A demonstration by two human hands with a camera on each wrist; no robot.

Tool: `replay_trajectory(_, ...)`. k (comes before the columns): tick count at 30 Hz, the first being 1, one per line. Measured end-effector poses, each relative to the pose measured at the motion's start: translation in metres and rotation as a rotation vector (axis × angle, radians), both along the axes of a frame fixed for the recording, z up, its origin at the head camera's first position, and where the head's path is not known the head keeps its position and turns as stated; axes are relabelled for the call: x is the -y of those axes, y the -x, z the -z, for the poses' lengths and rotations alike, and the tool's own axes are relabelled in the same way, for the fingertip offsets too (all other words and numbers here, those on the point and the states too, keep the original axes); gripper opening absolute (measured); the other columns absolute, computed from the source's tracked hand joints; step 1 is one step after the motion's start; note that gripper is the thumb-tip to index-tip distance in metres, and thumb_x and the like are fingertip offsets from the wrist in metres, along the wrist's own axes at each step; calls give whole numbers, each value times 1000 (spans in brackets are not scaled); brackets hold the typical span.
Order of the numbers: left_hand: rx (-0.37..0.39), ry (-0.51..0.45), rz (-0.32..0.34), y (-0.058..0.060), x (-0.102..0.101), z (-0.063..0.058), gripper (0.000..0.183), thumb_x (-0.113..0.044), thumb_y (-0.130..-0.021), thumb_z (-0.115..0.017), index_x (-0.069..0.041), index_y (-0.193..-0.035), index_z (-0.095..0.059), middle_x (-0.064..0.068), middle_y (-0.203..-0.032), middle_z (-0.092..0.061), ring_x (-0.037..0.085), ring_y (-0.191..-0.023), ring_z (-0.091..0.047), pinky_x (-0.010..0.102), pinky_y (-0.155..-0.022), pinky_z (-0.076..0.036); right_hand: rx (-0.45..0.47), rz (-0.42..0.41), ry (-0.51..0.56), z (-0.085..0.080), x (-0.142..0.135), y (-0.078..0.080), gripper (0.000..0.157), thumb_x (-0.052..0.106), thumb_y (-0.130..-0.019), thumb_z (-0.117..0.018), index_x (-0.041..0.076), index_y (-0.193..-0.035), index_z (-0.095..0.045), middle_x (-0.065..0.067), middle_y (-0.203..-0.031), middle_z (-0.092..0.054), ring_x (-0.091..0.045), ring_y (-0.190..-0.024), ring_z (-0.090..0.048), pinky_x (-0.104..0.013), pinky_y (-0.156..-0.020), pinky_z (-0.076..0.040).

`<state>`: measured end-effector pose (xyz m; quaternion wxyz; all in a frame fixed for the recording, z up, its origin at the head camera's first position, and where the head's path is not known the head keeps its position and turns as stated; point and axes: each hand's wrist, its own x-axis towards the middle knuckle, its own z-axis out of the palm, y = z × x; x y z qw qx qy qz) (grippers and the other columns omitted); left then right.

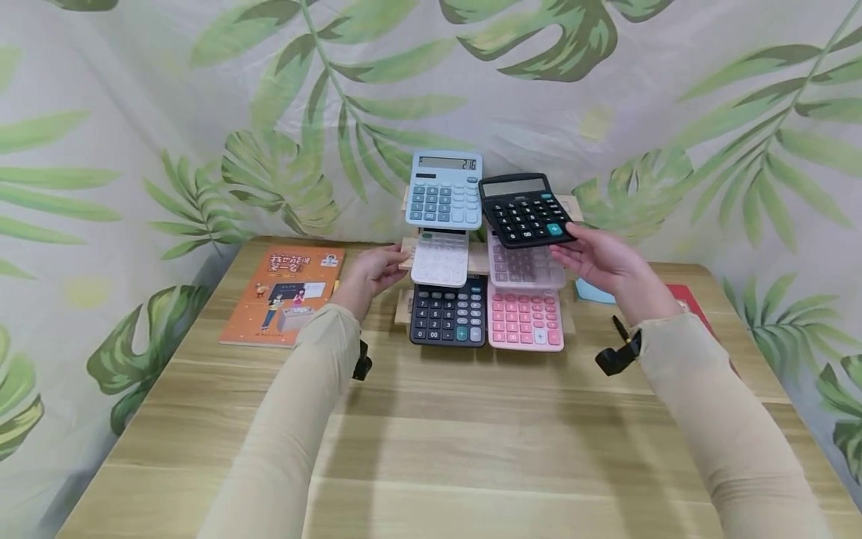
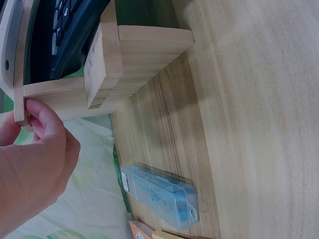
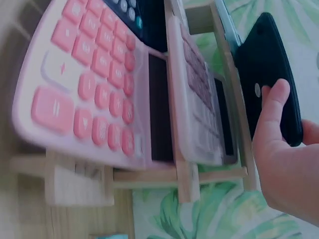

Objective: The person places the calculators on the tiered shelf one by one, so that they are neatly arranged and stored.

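Note:
My right hand (image 1: 595, 258) grips a black calculator (image 1: 525, 213) by its lower right corner, thumb on one face and fingers on the other. It is tilted at the top right of a tiered wooden rack (image 1: 479, 258). My left hand (image 2: 37, 164) pinches the left end of a wooden shelf strip on that rack. Beside the black calculator, a light blue calculator (image 1: 444, 191) occupies the top tier. A white calculator (image 1: 440, 258) and a pale pink calculator (image 1: 528, 269) are on the middle tier. Below them are a dark calculator (image 1: 447, 314) and a pink calculator (image 1: 525, 320).
An orange book (image 1: 283, 296) lies on the table (image 1: 458, 427) to the left. A clear case with blue contents (image 2: 162, 194) is near the rack's left side. On the right are a light blue item (image 1: 594, 292) and a red item (image 1: 694, 303). A patterned cloth (image 1: 539, 105) hangs behind.

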<state>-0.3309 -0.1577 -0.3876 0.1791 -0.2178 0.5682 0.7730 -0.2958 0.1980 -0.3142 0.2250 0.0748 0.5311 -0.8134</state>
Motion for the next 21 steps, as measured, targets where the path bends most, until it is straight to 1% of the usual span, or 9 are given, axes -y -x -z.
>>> replay_trajectory(5,-19,21,21,-2,1,0,56,-1,-89,-57,-15,-140,-39,9,-140,-46,8,-77,-59,27,-102,-46,22,42,22,3,6,6,20,20,-94,-52,14,-113,-49,-6,-88,-70,-17,-82,-67,-22,-77,-57)
replay_trajectory(9,-27,24,24,-4,0,-1,57,-1,-87,-59,-14,-140,-40,10,-134,-50,8,-77,-60,29,-103,-46,58,112,70,6,6,8,19,19,-92,-55,14,-110,-52,-8,-86,-70,-18,-82,-67,-23,-79,-57)
replay_trajectory(12,-19,29,25,-6,-1,-2,57,-1,-87,-60,-14,-139,-41,7,-123,-56,9,-76,-60,29,-103,-46,100,180,118,9,6,10,17,17,-90,-59,14,-107,-56,-9,-85,-70,-19,-83,-68,-24,-84,-56)
replay_trajectory(17,-9,19,29,-6,-1,-2,56,-2,-87,-60,-14,-139,-42,3,-99,-60,9,-74,-61,29,-102,-46,159,281,149,9,11,17,21,13,-84,-66,14,-104,-61,-11,-82,-72,-20,-84,-69,-26,-89,-54)
replay_trajectory(19,-12,12,30,-7,0,-1,57,-2,-87,-60,-14,-139,-41,1,-94,-60,9,-74,-61,28,-102,-46,175,309,150,9,14,20,22,12,-82,-68,14,-104,-62,-12,-81,-71,-21,-85,-69,-27,-89,-54)
replay_trajectory(21,-5,6,25,-6,1,1,56,-2,-87,-60,-14,-139,-42,1,-93,-60,8,-73,-61,27,-101,-47,188,321,139,10,16,23,31,12,-81,-69,16,-111,-60,-12,-82,-71,-22,-84,-69,-27,-88,-55)
